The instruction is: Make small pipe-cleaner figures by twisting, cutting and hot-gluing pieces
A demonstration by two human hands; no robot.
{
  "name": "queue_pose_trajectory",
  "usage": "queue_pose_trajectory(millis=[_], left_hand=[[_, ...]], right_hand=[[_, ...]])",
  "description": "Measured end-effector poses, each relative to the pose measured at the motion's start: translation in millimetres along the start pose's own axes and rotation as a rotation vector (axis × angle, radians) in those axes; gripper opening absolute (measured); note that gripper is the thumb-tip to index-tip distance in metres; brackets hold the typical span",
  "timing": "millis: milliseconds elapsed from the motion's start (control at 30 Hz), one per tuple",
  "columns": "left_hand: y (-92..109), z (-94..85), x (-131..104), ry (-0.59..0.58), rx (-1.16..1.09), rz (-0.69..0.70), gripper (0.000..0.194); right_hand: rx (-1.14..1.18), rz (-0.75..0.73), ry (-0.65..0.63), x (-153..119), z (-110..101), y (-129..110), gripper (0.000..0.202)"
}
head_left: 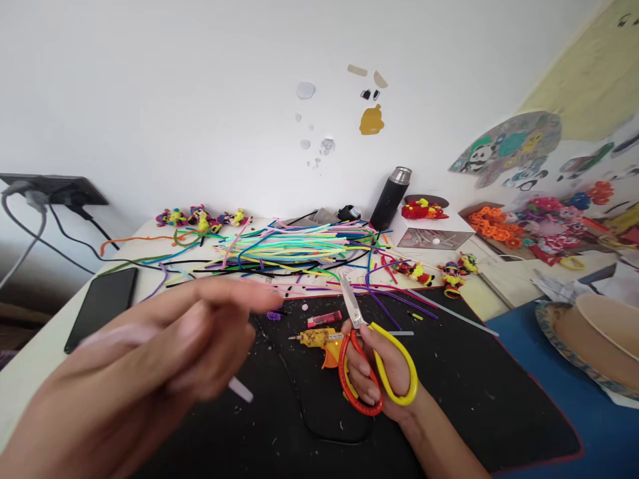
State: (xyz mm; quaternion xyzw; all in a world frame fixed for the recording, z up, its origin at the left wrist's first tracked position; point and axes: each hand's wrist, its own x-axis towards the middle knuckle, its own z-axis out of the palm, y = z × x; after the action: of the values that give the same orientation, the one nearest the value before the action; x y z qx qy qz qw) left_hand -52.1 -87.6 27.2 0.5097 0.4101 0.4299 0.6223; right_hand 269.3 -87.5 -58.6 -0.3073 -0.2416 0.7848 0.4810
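Note:
My left hand (150,372) is large and blurred at the lower left. Its index finger points right and the other fingers curl in; what they hold, if anything, is hidden. A pale stick (241,390) shows just beyond its curled fingers. With my right hand (372,366) I hold scissors (353,311) by their red and yellow handles, the blades pointing up and nearly together. Behind that hand, a yellow glue gun (319,338) lies on the black mat (449,392). Beside it are a pink lighter (324,319) and a small purple coil (274,315).
Many coloured pipe cleaners (294,246) lie along the back. A phone (102,306) rests at left, near black cables. A black flask (392,198), a white box (432,233) and small figures (452,278) stand at right. The glue gun's cord curves over the mat.

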Motion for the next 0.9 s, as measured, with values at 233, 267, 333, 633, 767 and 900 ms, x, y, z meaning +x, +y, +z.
queue_pose_trajectory(millis=[233,267,333,633,767,900], left_hand=[[53,34.6,58,-0.002,0.089,0.024,0.033],[50,29.1,59,-0.004,0.102,0.023,0.033],[42,17.2,62,-0.019,0.179,0.028,0.035],[32,-7.9,87,-0.051,0.568,0.063,0.039],[32,-13.7,105,-0.008,0.527,0.101,0.036],[28,-20.7,117,-0.007,0.514,0.119,0.036]], right_hand=[[-0.350,0.103,-0.170,-7,31,0,0.043],[-0.409,0.122,-0.190,-6,38,1,0.044],[-0.477,0.167,-0.207,-1,50,6,0.047],[-0.507,0.036,-0.121,28,82,22,0.055],[-0.548,-0.073,-0.097,47,90,21,0.057],[-0.630,-0.104,-0.123,67,92,19,0.056]])
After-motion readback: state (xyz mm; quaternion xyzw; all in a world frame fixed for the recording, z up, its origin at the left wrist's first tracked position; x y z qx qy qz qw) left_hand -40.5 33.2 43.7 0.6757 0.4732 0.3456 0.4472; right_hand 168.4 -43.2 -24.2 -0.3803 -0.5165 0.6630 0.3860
